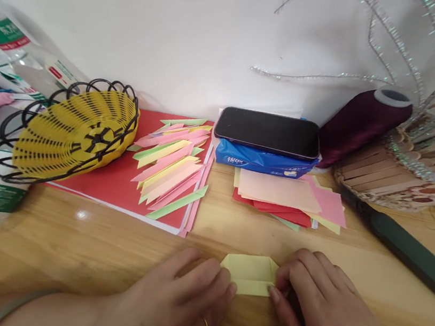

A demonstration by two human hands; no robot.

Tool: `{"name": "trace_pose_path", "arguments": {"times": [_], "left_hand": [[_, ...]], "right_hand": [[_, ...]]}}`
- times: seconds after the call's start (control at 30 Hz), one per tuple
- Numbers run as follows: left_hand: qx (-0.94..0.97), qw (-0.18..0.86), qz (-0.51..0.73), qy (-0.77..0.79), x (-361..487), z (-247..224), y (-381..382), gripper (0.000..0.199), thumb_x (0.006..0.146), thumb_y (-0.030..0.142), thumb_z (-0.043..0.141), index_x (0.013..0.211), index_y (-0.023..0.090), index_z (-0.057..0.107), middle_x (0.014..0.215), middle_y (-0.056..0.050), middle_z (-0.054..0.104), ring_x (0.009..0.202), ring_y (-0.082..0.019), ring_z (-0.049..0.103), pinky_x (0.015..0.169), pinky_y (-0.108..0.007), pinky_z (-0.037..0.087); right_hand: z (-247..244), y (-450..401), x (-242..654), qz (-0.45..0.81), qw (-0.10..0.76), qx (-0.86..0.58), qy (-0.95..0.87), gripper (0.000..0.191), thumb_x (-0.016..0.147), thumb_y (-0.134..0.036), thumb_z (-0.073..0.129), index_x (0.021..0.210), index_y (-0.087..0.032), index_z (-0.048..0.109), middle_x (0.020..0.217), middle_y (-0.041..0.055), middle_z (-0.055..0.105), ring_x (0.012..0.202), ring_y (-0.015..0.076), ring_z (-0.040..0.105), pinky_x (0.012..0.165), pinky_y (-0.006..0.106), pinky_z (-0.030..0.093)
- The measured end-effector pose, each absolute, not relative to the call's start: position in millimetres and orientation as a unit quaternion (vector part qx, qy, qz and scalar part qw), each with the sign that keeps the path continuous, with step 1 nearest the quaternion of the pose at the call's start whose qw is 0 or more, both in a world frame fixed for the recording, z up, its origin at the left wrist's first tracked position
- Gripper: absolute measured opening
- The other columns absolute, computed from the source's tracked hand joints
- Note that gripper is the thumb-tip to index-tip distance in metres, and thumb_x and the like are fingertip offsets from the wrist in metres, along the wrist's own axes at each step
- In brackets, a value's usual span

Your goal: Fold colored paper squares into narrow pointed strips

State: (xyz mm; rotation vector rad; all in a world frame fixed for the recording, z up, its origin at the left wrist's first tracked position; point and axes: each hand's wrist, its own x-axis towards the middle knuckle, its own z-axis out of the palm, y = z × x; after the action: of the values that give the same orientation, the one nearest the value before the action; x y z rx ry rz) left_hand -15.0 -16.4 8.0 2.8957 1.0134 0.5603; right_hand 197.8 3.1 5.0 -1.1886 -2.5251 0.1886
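Yellow paper (252,274), one piece, creased, edges folded; front and centre, over the wooden table (69,236). Left hand (178,295), at its 9 o'clock: fingers narrow, holding the left end. Right hand (326,308), 3 o'clock: thumb and fingers gripping the right end. Paper stack (282,191), 1 o'clock. Black phone (268,132) atop blue packet (266,160), 12 o'clock. Folded strips (171,170), assorted colours, 10 o'clock.

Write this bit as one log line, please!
left hand: holding yellow paper, left end | right hand: holding right end | paper: partly folded | beyond: paper stack
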Motion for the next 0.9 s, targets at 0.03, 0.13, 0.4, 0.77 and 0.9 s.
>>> {"name": "trace_pose_path", "arguments": {"times": [0.03,0.13,0.4,0.77,0.9], "left_hand": [[0.928,0.013,0.181,0.325,-16,9,-16,0.024,0.092,0.011,0.036,0.093,0.012,0.060,0.085,-0.002,0.063,0.080,-0.014,0.052,0.077,-0.029,0.042],[0.928,0.031,0.182,0.323,-17,12,-13,0.024,0.092,0.013,0.037,0.094,0.012,0.060,0.086,-0.002,0.064,0.080,-0.015,0.053,0.078,-0.030,0.043],[0.943,0.084,0.146,0.287,-24,18,-10,0.026,0.093,0.013,0.034,0.101,0.009,0.058,0.093,-0.007,0.064,0.083,-0.019,0.054,0.079,-0.034,0.043],[0.949,0.051,0.151,0.271,-27,21,-12,0.032,0.093,0.012,0.028,0.096,0.008,0.060,0.092,-0.008,0.064,0.083,-0.019,0.053,0.082,-0.035,0.040],[0.958,0.047,0.127,0.252,-33,21,-12,0.030,0.092,0.014,0.032,0.098,0.009,0.060,0.099,-0.009,0.063,0.089,-0.021,0.051,0.085,-0.038,0.037]], "right_hand": [[5,3,198,0.072,0.173,-0.420,-0.888,0.020,0.087,-0.019,0.034,0.070,-0.021,0.045,0.067,0.0037,0.050,0.060,0.0177,0.049,0.056,0.031,0.040],[5,4,201,0.095,0.177,-0.418,-0.886,0.019,0.088,-0.020,0.035,0.071,-0.021,0.044,0.067,0.0029,0.050,0.060,0.0166,0.050,0.057,0.030,0.042],[4,5,204,0.115,0.161,-0.421,-0.885,0.017,0.089,-0.021,0.037,0.073,-0.021,0.044,0.070,0.0023,0.050,0.063,0.0164,0.051,0.056,0.030,0.042],[2,2,198,0.033,0.143,-0.430,-0.891,0.022,0.089,-0.019,0.032,0.070,-0.021,0.043,0.068,0.0035,0.047,0.061,0.0182,0.047,0.058,0.033,0.040],[-1,1,198,0.027,0.142,-0.436,-0.888,0.021,0.089,-0.019,0.033,0.071,-0.020,0.043,0.070,0.0041,0.046,0.062,0.0190,0.045,0.058,0.034,0.039]]}}
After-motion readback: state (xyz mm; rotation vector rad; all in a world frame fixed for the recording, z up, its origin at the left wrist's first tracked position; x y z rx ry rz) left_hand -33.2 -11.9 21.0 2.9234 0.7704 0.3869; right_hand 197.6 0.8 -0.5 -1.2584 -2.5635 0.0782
